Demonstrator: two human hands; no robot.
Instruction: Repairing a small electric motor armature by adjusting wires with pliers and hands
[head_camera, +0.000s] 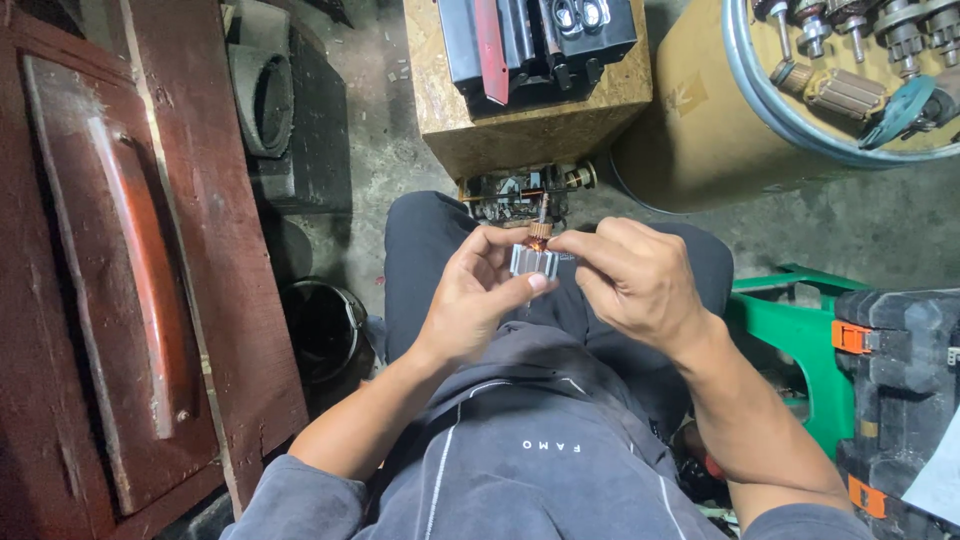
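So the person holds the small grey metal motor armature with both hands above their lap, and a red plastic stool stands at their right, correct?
Not quite: the plastic stool is green, not red, as the head view shows. Both the left hand and right hand do hold the small grey metal motor armature above the lap.

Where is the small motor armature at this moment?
The small motor armature is in the middle of the head view, held between the left hand and the right hand, above the person's lap.

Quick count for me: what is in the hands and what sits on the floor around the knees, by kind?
Motor armature, held by left hand and right hand: 1
Wooden box: 1
Tan drum: 1
Green stool: 1
Black pot: 1
Total: 5
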